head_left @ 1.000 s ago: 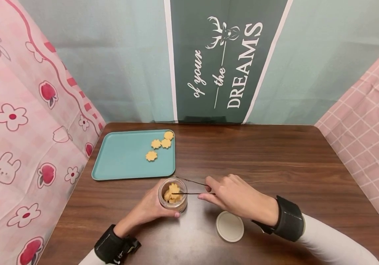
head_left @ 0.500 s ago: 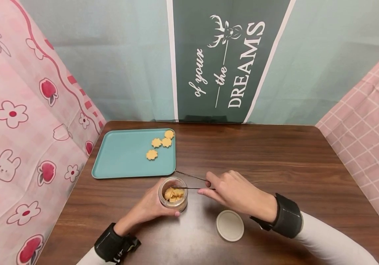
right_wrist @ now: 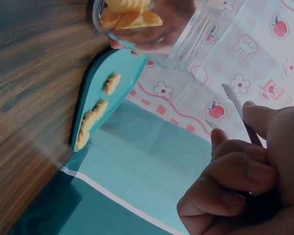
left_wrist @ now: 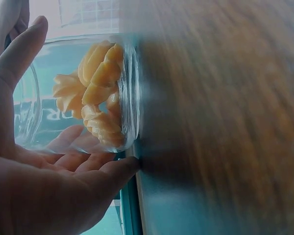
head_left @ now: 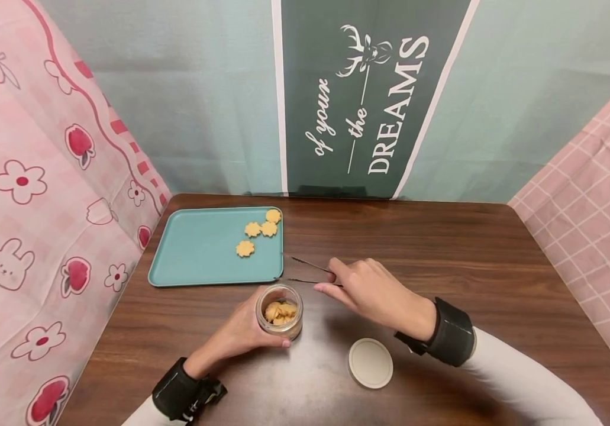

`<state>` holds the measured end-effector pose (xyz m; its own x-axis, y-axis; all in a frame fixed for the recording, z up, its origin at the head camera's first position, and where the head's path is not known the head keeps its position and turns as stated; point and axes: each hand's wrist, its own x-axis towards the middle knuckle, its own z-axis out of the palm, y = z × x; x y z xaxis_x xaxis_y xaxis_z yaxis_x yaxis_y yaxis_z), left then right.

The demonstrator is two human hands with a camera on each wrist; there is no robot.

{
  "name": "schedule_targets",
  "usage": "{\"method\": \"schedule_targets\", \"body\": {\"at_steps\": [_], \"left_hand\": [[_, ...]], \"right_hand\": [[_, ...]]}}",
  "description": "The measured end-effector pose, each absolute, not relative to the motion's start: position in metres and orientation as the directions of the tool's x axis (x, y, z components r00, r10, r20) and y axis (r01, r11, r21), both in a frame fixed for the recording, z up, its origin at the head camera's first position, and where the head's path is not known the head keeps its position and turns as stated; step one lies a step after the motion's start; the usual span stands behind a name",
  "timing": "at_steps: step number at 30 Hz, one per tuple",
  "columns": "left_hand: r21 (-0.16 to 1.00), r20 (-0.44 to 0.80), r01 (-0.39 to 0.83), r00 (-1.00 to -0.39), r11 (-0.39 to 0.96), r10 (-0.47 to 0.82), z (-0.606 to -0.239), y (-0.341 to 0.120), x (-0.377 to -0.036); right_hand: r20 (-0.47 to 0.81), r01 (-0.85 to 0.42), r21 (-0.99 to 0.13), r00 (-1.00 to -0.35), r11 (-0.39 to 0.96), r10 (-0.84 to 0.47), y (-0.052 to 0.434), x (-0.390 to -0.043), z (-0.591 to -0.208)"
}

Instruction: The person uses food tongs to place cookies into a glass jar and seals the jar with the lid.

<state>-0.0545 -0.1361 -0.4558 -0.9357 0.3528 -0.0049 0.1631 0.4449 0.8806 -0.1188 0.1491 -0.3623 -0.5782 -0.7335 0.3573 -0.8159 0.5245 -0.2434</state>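
Observation:
In the head view my left hand (head_left: 243, 325) curves round a clear glass jar (head_left: 294, 328) that stands upright on the table. Yellow flower-shaped cookies (left_wrist: 100, 88) lie heaped at its bottom in the left wrist view. My right hand (head_left: 371, 293) holds slim dark metal tongs (head_left: 307, 280) between thumb and fingers. Their serrated tips stand apart with nothing between them, above the table beyond the jar's mouth and close to the corner of a teal tray (head_left: 193, 248). Several cookies (head_left: 245, 248) rest on the right part of that tray.
A round cream lid (head_left: 371, 363) lies flat on the wooden table (head_left: 416, 248), right of the jar and below my right hand. Printed cloths hang behind the table and along both sides.
The tongs came up out of the jar and shifted away from me, toward the tray corner, with no cookie. A cookie that stood up in the jar now lies lower. My left hand stayed put.

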Motion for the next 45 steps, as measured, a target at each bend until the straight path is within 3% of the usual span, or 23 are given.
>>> {"method": "schedule_targets", "body": {"at_steps": [15, 45], "left_hand": [[0.883, -0.013, 0.158, -0.934, 0.443, 0.358, -0.455, -0.137, -0.054], [0.883, 0.003, 0.174, -0.931, 0.436, 0.365, -0.457, -0.138, -0.055]], "right_hand": [[0.291, -0.761, -0.284, -0.648, 0.583, -0.703, 0.134, -0.141, -0.370], [0.203, -0.737, -0.298, -0.669, 0.606, -0.715, 0.086, -0.180, -0.400]]}}
